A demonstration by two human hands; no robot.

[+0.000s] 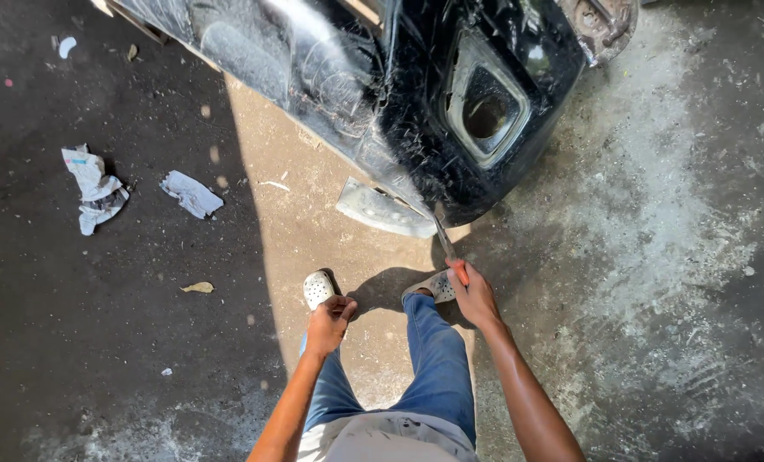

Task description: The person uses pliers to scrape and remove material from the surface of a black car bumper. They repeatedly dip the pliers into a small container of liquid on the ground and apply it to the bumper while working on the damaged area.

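A scratched black car bumper (416, 94) stands on the concrete floor ahead of me, with an empty fog-lamp opening (486, 111). My right hand (474, 295) grips a thin tool with a red handle (459, 272); its metal shaft (442, 233) reaches up to the bumper's lower edge. A grey plastic piece (382, 210) hangs at that lower edge, just left of the tool tip. My left hand (329, 323) is curled into a loose fist above my left knee, and nothing shows in it.
My legs in blue jeans (437, 359) and white perforated clogs (318, 289) stand just below the bumper. Crumpled paper scraps (95, 188) (192, 193) and a dry leaf (198, 287) lie on the shaded floor to the left. White dusty patches (656, 214) cover the floor at right.
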